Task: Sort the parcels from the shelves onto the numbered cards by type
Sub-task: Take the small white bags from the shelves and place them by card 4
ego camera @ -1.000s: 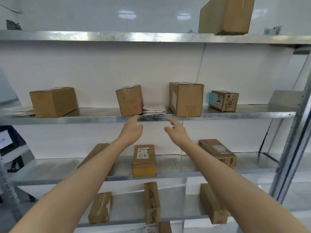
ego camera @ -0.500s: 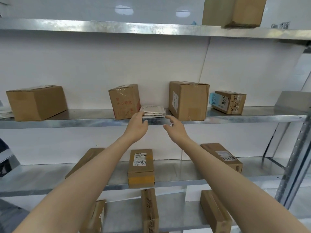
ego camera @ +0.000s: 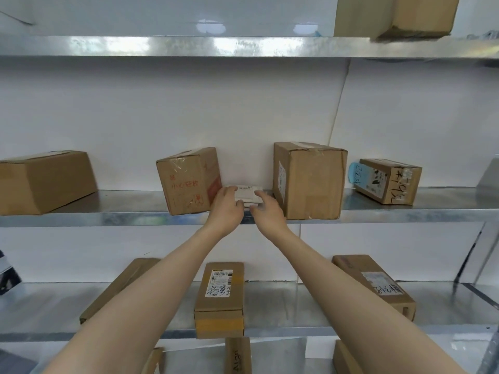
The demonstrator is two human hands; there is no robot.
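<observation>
A small stack of flat white envelopes (ego camera: pixel 247 194) lies on the middle metal shelf (ego camera: pixel 121 215), between a tilted brown box with red print (ego camera: pixel 189 180) and a taller brown box (ego camera: pixel 309 180). My left hand (ego camera: pixel 228 207) rests on the stack's left side, fingers laid over its top. My right hand (ego camera: pixel 267 210) touches its right side, thumb under the front edge. Both hands are on the envelopes, which still lie on the shelf. The numbered cards are not in view.
A wide box (ego camera: pixel 44 182) sits far left on the same shelf and a small scribbled box (ego camera: pixel 387 180) far right. A large box (ego camera: pixel 397 16) stands on the top shelf. Several long flat boxes, among them one (ego camera: pixel 220 302) below my arms, lie on lower shelves.
Both hands have reached forward and up from below the shelf edge and closed in on the white envelopes. The view has moved closer to the shelf.
</observation>
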